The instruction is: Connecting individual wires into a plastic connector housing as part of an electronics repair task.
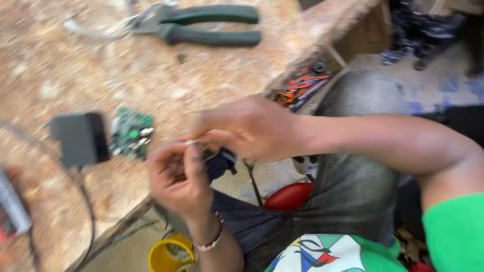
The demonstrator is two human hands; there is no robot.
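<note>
Hands (pixel 217 151) blurred, pinched small part (pixel 194 143) indistinct

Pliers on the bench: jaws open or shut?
Cannot tell. The green-handled pliers lie flat on the workbench, handles slightly apart, but blur hides the jaw tips.

Pliers (pixel 201 25): dark green handles. Circuit board (pixel 132 133): green. Power adapter (pixel 79 138): black, black cord. Workbench (pixel 151 75): mottled tan and rust-brown. Cup (pixel 166 257) below bench: yellow. Bracelet (pixel 212 242) on left wrist: red and white beads. Sleeve (pixel 456 231): bright green.
</note>
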